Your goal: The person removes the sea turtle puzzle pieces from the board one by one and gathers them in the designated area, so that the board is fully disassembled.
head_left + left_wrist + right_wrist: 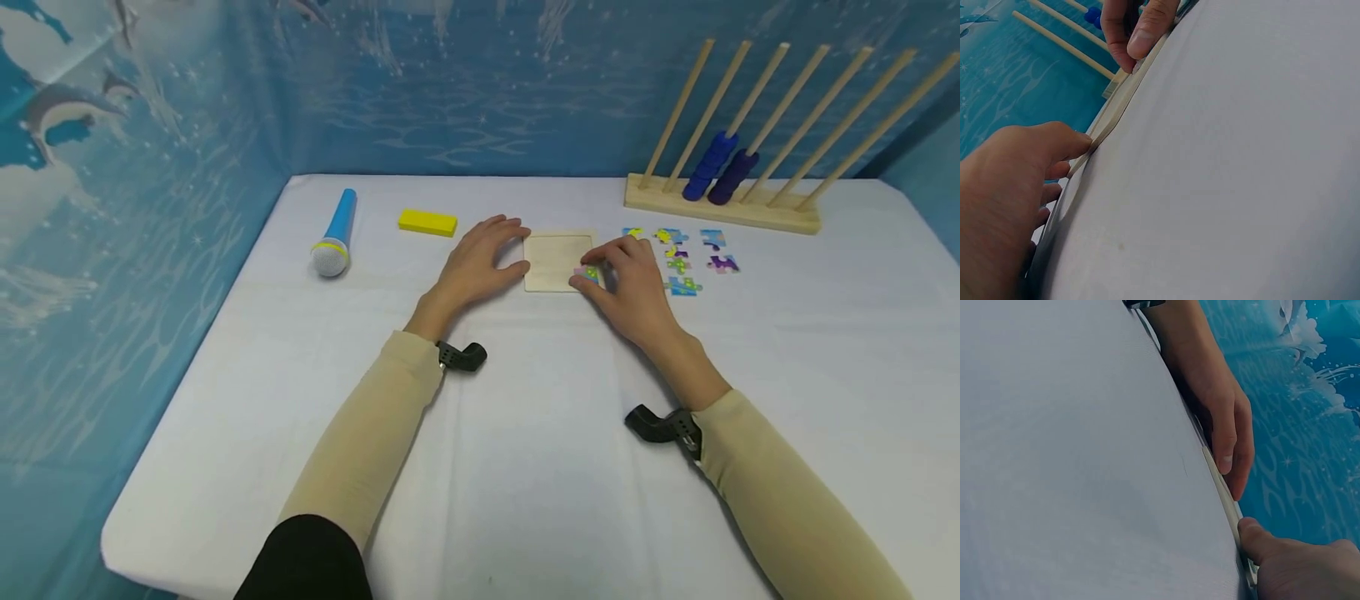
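Observation:
A shallow wooden puzzle tray (553, 260) lies on the white table between both hands, its bare floor showing. My left hand (483, 262) touches the tray's left side, thumb and fingers spread apart; the left wrist view shows its thumb (1072, 142) against the tray's edge. Over the tray's right part, my right hand (630, 287) holds a pink and green puzzle piece (587, 272) between thumb and fingers. Its fingers partly cover that piece. Loose puzzle pieces lie right of the hand, among them a blue-green one (683, 287) and a purple one (723, 264).
At the back right stands a wooden peg rack (720, 215) with blue rings (705, 171) and dark purple rings (731, 179) on two pegs. Farther left lie a yellow block (427, 222) and a blue toy microphone (341, 221). A blue sea-patterned curtain (465, 92) hangs behind.

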`<move>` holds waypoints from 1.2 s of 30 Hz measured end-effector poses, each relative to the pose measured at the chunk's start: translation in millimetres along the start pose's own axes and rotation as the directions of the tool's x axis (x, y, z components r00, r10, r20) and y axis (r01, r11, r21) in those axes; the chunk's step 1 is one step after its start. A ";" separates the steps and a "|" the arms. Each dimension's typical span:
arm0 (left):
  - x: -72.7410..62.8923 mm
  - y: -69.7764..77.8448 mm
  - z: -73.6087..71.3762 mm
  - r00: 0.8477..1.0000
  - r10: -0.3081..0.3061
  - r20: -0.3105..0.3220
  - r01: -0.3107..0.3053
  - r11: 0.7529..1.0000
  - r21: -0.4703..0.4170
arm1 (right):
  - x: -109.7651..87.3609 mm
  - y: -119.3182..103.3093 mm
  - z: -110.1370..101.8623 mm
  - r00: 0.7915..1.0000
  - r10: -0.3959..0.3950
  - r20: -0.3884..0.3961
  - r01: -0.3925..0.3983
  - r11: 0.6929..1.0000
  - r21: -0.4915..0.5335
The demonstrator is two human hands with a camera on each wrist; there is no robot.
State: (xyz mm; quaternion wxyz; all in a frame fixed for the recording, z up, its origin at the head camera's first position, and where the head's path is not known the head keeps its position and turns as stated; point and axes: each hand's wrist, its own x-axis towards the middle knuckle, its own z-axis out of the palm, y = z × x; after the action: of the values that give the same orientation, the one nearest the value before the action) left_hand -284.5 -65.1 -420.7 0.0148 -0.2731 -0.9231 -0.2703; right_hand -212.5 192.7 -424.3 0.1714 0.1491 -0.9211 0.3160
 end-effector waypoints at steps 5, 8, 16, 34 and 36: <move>-0.4 0.8 -0.5 1.000 -0.003 0.000 0.003 1.000 0.008 | 3.2 -1.1 0.3 0.999 0.034 0.035 -0.034 0.999 0.003; -0.5 1.3 -0.2 1.000 0.001 -0.001 -0.001 1.000 0.007 | 2.3 -1.5 0.7 1.000 0.020 0.006 -0.020 0.999 0.031; -0.8 0.6 -0.3 1.000 0.010 0.001 -0.010 1.000 0.004 | -0.4 -0.1 3.0 0.989 -0.016 -0.149 0.043 0.982 0.183; -0.2 -1.4 1.1 1.000 0.012 -0.014 -0.013 1.000 -0.017 | -18.2 23.5 -38.9 0.902 0.268 -0.339 -0.158 0.935 0.319; -0.6 -1.7 1.0 1.000 0.008 -0.012 -0.008 1.000 -0.018 | -25.5 33.0 -49.1 0.882 0.313 -0.353 -0.218 0.934 0.283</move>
State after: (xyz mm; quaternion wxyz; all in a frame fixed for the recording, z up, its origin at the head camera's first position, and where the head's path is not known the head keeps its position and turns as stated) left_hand -284.8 -66.0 -422.4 0.0188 -0.2754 -0.9195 -0.2799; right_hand -191.4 253.0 -415.9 0.2883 -0.0265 -0.8356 0.4669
